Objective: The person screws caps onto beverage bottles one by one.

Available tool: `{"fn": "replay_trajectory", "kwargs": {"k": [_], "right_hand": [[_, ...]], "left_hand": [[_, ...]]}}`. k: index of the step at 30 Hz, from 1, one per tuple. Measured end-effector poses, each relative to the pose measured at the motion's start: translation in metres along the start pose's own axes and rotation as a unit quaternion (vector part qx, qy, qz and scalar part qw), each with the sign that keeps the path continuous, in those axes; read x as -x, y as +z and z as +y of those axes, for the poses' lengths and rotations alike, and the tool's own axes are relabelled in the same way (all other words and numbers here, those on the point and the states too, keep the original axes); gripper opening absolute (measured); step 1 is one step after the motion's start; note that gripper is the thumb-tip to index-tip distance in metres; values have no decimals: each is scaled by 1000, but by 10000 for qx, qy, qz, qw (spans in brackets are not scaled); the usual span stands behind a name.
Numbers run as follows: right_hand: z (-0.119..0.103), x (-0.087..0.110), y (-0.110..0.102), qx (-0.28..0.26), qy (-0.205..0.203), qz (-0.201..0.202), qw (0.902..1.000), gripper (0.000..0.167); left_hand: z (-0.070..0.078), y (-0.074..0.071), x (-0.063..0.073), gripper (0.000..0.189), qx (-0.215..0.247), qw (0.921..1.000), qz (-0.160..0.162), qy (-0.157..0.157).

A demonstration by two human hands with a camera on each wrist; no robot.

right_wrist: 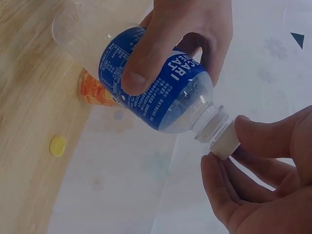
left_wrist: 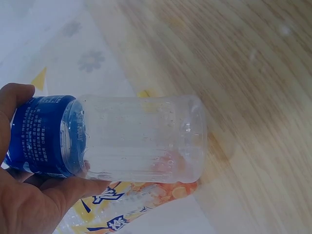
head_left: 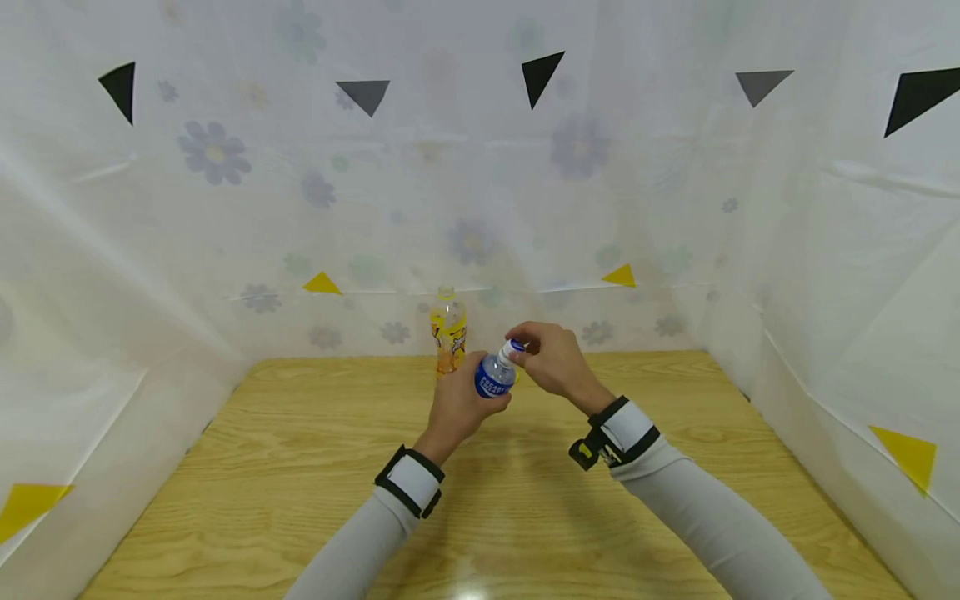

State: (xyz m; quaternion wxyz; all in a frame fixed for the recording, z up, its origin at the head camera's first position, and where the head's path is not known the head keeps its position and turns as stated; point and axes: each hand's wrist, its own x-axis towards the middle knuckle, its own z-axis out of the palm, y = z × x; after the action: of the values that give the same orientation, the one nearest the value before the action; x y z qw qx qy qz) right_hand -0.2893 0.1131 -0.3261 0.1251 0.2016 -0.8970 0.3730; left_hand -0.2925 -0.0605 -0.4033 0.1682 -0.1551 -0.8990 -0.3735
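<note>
- White flowered sheeting (head_left: 465, 192) hangs round the back and sides.
- Below it spreads the wood-grained worktop (head_left: 300, 500).
- An orange-and-yellow bottle (head_left: 449, 325) stands upright near the back.
- In front of it, the blue-labelled bottle (head_left: 495, 379) is held up, tilted, neck toward the person's right.
- The left hand (head_left: 461, 396) grips that bottle round its upper part.
- The right hand (head_left: 553, 358) pinches the white cap (right_wrist: 226, 140) at its mouth; whether threaded on, I can't tell.
- A yellow cap (right_wrist: 57, 146) lies on the worktop.
</note>
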Motion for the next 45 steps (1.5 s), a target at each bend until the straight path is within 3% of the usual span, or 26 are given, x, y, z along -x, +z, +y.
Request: {"fn": "replay_trajectory", "kwargs": {"k": [9, 21, 29, 37, 45], "right_hand": [[0, -1, 0, 511, 274, 25, 9983, 31], [1, -1, -1, 627, 454, -58, 9970, 35], [1, 0, -3, 643, 764, -440, 9940, 61], [-4, 2, -10, 402, 387, -610, 9966, 48], [-1, 2, -6, 355, 157, -442, 9983, 33]], "left_hand": [[2, 1, 1, 63, 76, 10000, -19, 4], [2, 3, -1, 63, 16, 10000, -59, 27], [2, 2, 0, 64, -31, 9999, -120, -56], [1, 3, -2, 65, -32, 9999, -89, -69], [1, 4, -2, 65, 12, 10000, -64, -11]]}}
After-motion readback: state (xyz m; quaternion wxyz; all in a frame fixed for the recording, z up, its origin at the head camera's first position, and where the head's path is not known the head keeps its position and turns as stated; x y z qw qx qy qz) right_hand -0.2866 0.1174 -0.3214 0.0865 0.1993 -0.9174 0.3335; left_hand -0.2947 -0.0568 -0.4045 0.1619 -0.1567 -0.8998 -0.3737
